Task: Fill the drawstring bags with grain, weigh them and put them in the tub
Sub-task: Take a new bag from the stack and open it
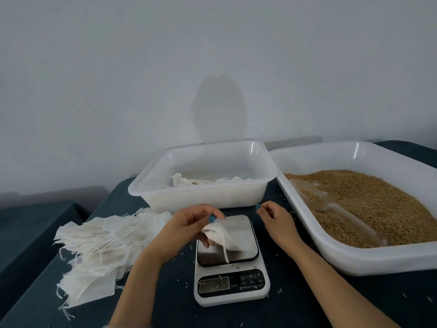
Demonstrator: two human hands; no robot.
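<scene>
Bag (220, 235): small, white; I see it gripped in the left hand (189, 228) just above the scale (231, 280), string hanging down.
Spare bags (99, 252): flat white heap, left of scale.
Grain (369, 204): brown, in right tray (354, 261).
Tub (201, 197): translucent white, behind scale; I see white stored bags (203, 181) inside.

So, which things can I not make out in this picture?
Scale display: head view, too small and glary to read.
Bags in the tub: head view, front wall hides their number.
Right hand: head view, too blurred to tell whether it pinches a string of the bag that the left hand holds.
</scene>
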